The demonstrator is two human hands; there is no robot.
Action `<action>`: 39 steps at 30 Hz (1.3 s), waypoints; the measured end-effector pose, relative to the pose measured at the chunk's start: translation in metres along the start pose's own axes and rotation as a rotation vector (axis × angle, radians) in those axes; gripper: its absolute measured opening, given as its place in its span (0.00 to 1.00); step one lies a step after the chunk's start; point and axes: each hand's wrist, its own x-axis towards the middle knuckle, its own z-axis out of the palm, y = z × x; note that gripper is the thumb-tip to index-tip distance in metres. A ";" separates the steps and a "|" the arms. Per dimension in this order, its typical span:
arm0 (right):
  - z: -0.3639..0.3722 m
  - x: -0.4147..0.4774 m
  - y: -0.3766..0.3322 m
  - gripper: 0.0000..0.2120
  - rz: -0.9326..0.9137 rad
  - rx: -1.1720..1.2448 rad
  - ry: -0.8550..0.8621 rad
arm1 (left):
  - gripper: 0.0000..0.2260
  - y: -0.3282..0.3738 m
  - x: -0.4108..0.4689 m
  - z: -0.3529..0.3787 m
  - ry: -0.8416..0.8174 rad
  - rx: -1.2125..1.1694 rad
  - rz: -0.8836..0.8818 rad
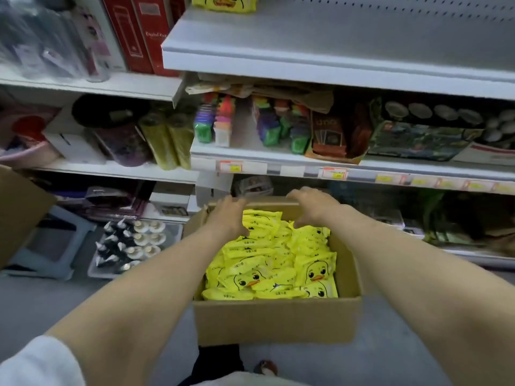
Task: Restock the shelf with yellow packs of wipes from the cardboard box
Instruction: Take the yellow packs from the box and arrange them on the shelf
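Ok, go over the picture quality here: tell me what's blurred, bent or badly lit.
Head view: the goods at top left are smeared by blur; the left hand and right hand look slightly soft; the yellow packs in the box are bright and fairly sharp; the shelf edge bows from the wide lens; the bottom shelf sits in shadow.

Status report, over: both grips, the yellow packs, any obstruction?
Left grip and right grip at cardboard box far rim, hold unclear. Yellow packs in box, none lifted. Nothing between grips and packs.
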 end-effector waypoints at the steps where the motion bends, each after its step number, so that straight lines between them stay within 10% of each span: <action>1: 0.012 0.003 0.001 0.40 0.007 0.005 -0.034 | 0.38 -0.005 0.001 0.011 -0.033 0.003 -0.010; 10: 0.112 0.045 -0.017 0.23 -0.064 0.154 -0.267 | 0.20 -0.050 0.022 0.103 -0.347 -0.088 -0.079; 20: 0.179 0.062 -0.049 0.35 -0.096 0.110 -0.338 | 0.30 -0.080 0.033 0.148 -0.441 -0.135 -0.060; 26: 0.189 0.068 -0.053 0.18 -0.125 -0.007 -0.271 | 0.31 -0.084 0.037 0.163 -0.501 -0.197 -0.086; 29: 0.191 0.066 -0.044 0.12 -0.093 0.130 -0.285 | 0.34 -0.087 0.032 0.175 -0.550 -0.164 -0.110; 33: 0.185 0.061 -0.020 0.08 0.012 0.401 -0.338 | 0.12 -0.085 0.029 0.183 -0.417 -0.325 -0.125; 39: 0.179 0.037 0.009 0.21 0.134 0.754 -0.428 | 0.08 -0.056 0.033 0.163 -0.330 -0.692 -0.223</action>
